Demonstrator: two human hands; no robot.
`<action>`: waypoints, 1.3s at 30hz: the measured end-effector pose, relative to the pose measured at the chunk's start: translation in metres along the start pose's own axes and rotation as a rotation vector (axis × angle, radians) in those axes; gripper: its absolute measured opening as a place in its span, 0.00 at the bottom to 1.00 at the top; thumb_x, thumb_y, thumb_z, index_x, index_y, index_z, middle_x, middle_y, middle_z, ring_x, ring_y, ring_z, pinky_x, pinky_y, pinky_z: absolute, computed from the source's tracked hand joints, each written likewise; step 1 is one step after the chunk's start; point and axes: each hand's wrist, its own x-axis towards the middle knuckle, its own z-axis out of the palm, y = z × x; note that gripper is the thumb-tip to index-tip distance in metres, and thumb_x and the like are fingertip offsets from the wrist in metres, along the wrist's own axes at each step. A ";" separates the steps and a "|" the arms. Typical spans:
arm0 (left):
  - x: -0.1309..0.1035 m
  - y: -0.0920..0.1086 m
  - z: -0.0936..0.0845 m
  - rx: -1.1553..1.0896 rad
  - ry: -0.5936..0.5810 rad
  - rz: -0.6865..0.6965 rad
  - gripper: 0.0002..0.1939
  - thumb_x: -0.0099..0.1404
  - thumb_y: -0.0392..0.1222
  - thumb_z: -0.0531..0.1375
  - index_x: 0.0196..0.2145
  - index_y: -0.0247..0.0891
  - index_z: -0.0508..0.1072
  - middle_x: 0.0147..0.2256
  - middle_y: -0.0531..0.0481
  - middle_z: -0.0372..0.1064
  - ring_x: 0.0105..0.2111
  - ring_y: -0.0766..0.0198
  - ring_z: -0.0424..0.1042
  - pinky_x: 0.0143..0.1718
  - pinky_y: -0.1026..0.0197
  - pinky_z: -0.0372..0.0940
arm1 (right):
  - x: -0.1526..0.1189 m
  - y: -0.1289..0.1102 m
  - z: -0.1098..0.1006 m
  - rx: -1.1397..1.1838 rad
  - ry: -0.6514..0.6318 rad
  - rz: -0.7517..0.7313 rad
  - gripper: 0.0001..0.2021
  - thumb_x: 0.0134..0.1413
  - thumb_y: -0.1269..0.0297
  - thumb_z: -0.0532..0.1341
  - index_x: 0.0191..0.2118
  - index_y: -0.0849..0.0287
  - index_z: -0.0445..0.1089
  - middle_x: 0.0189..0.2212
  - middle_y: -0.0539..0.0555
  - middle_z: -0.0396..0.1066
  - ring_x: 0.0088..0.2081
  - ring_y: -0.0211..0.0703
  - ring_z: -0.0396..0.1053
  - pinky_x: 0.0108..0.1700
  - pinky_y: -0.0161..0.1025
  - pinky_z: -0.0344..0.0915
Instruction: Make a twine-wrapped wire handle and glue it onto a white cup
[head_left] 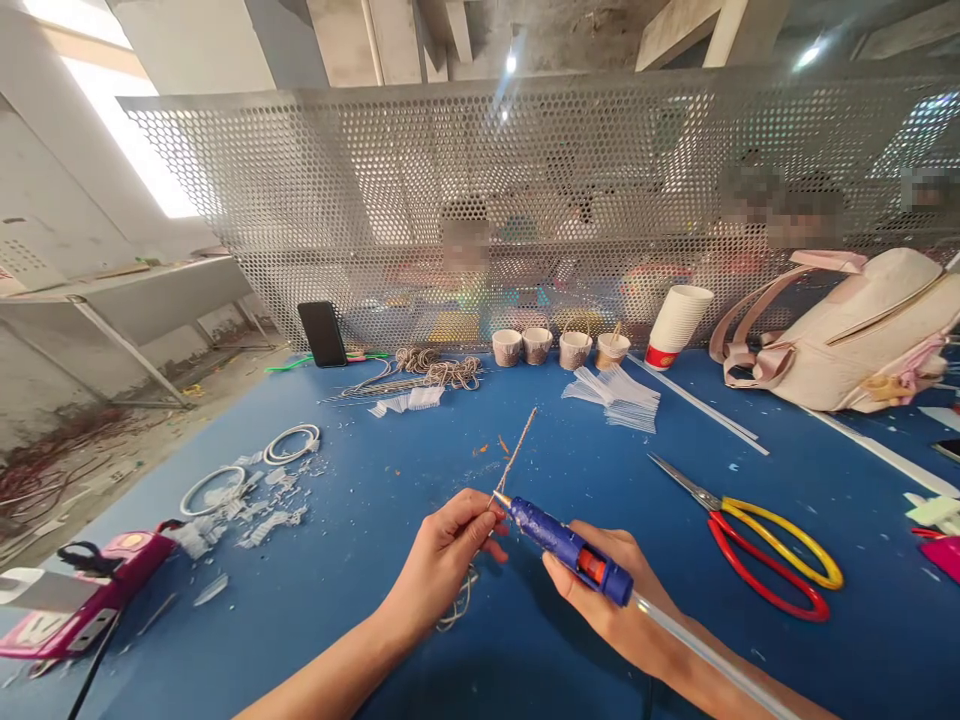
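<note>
My left hand point(459, 540) pinches a thin brown twine cord point(517, 447) between thumb and fingers. The cord's stiff end points up and away, and a loose loop hangs below the hand. My right hand point(607, 590) is wrapped round a blue hot glue gun point(551, 535), whose pale nozzle touches or nearly touches the cord just above my left fingertips. A long clear glue stick point(697, 645) runs out of the gun's back end toward me. My right fingers are partly hidden under the gun.
Scissors point(739, 530) with red and yellow handles lie right. A pink power strip point(97, 590), white rings point(214, 490) and plastic scraps are left. Behind are twine bundles point(442, 370), several small cups point(575, 350), stacked paper cups point(675, 325), a phone point(322, 333), a bag point(862, 320) and a perforated screen point(405, 200).
</note>
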 end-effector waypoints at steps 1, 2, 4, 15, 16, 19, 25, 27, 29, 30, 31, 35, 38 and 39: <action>0.000 0.000 0.000 0.000 -0.001 0.002 0.15 0.62 0.51 0.56 0.30 0.37 0.73 0.32 0.49 0.67 0.27 0.64 0.71 0.34 0.61 0.69 | 0.000 0.000 0.001 -0.005 -0.007 -0.014 0.13 0.55 0.64 0.53 0.21 0.55 0.54 0.15 0.43 0.57 0.18 0.34 0.57 0.26 0.32 0.60; 0.000 0.000 0.000 -0.004 -0.001 0.005 0.15 0.62 0.51 0.56 0.30 0.37 0.74 0.32 0.49 0.68 0.27 0.64 0.71 0.34 0.60 0.69 | 0.000 0.001 0.002 -0.006 -0.007 -0.022 0.13 0.55 0.65 0.53 0.21 0.55 0.54 0.15 0.43 0.57 0.17 0.34 0.57 0.26 0.32 0.60; 0.000 -0.001 0.000 -0.018 0.009 0.009 0.15 0.62 0.51 0.56 0.30 0.37 0.74 0.32 0.49 0.68 0.27 0.64 0.71 0.33 0.60 0.69 | 0.000 0.001 0.001 0.003 0.012 -0.019 0.13 0.55 0.64 0.53 0.21 0.55 0.55 0.15 0.44 0.58 0.17 0.33 0.56 0.25 0.32 0.59; 0.000 0.000 0.001 -0.030 0.018 -0.003 0.14 0.62 0.49 0.57 0.30 0.36 0.74 0.31 0.49 0.67 0.26 0.65 0.70 0.32 0.61 0.68 | 0.001 -0.001 -0.003 0.005 0.030 0.026 0.14 0.57 0.62 0.52 0.21 0.54 0.53 0.15 0.43 0.54 0.18 0.34 0.55 0.26 0.33 0.58; 0.000 0.001 0.001 -0.028 0.015 -0.002 0.14 0.62 0.50 0.57 0.29 0.36 0.74 0.31 0.49 0.67 0.26 0.65 0.70 0.32 0.61 0.68 | 0.000 0.000 -0.002 -0.007 0.013 0.007 0.14 0.57 0.63 0.53 0.21 0.54 0.53 0.16 0.44 0.55 0.18 0.34 0.56 0.26 0.33 0.59; 0.000 0.002 0.001 -0.026 0.009 0.006 0.15 0.62 0.50 0.57 0.28 0.36 0.74 0.32 0.49 0.67 0.27 0.65 0.70 0.33 0.61 0.69 | -0.001 0.002 0.001 -0.031 -0.030 -0.018 0.12 0.55 0.65 0.53 0.22 0.55 0.55 0.16 0.44 0.58 0.18 0.35 0.59 0.27 0.33 0.60; 0.001 -0.002 -0.001 -0.063 -0.004 -0.006 0.13 0.63 0.49 0.57 0.30 0.36 0.73 0.32 0.50 0.66 0.27 0.66 0.70 0.32 0.63 0.68 | 0.003 0.000 -0.004 0.017 0.045 0.030 0.13 0.56 0.63 0.53 0.21 0.55 0.56 0.15 0.44 0.56 0.18 0.34 0.54 0.25 0.32 0.58; 0.001 -0.004 -0.001 -0.056 -0.007 -0.009 0.14 0.62 0.49 0.57 0.30 0.35 0.73 0.32 0.49 0.66 0.27 0.65 0.70 0.33 0.62 0.68 | 0.004 -0.001 -0.006 0.054 0.072 0.055 0.14 0.55 0.62 0.54 0.20 0.55 0.53 0.15 0.43 0.52 0.18 0.33 0.50 0.23 0.32 0.56; 0.001 -0.005 -0.001 -0.045 -0.009 -0.013 0.14 0.62 0.50 0.57 0.31 0.35 0.73 0.32 0.49 0.66 0.27 0.65 0.71 0.33 0.61 0.69 | 0.005 -0.001 -0.008 0.075 0.077 0.065 0.15 0.56 0.62 0.54 0.20 0.55 0.52 0.15 0.42 0.50 0.18 0.33 0.48 0.22 0.32 0.54; 0.001 -0.005 -0.001 -0.044 -0.008 -0.013 0.14 0.62 0.50 0.57 0.31 0.36 0.73 0.32 0.49 0.66 0.27 0.65 0.71 0.33 0.61 0.69 | 0.005 -0.001 -0.008 0.076 0.077 0.064 0.15 0.56 0.62 0.54 0.20 0.55 0.51 0.15 0.42 0.50 0.18 0.33 0.47 0.22 0.32 0.54; 0.001 -0.004 0.000 -0.046 -0.005 -0.013 0.14 0.62 0.50 0.57 0.31 0.36 0.73 0.32 0.49 0.66 0.27 0.65 0.71 0.33 0.61 0.68 | 0.005 -0.001 -0.007 0.071 0.073 0.061 0.15 0.56 0.62 0.53 0.21 0.55 0.51 0.15 0.42 0.50 0.18 0.33 0.47 0.22 0.32 0.54; 0.001 -0.002 0.001 -0.058 0.004 -0.002 0.14 0.62 0.49 0.57 0.30 0.36 0.73 0.32 0.49 0.66 0.28 0.65 0.70 0.32 0.62 0.68 | 0.002 0.002 -0.003 0.035 0.038 0.016 0.14 0.57 0.64 0.53 0.22 0.55 0.52 0.15 0.42 0.52 0.18 0.33 0.50 0.24 0.32 0.55; 0.000 -0.001 0.001 -0.049 -0.002 0.002 0.14 0.62 0.49 0.57 0.30 0.36 0.73 0.32 0.49 0.66 0.28 0.65 0.70 0.32 0.62 0.68 | 0.000 0.004 0.001 0.017 0.006 -0.030 0.13 0.56 0.66 0.53 0.22 0.55 0.53 0.16 0.43 0.56 0.18 0.33 0.54 0.26 0.32 0.57; 0.000 0.000 0.001 -0.047 -0.003 0.004 0.14 0.63 0.49 0.56 0.30 0.36 0.73 0.32 0.49 0.66 0.28 0.65 0.70 0.33 0.62 0.68 | -0.001 0.004 0.003 0.011 -0.002 -0.040 0.13 0.56 0.66 0.53 0.22 0.55 0.53 0.16 0.43 0.56 0.18 0.33 0.56 0.26 0.31 0.57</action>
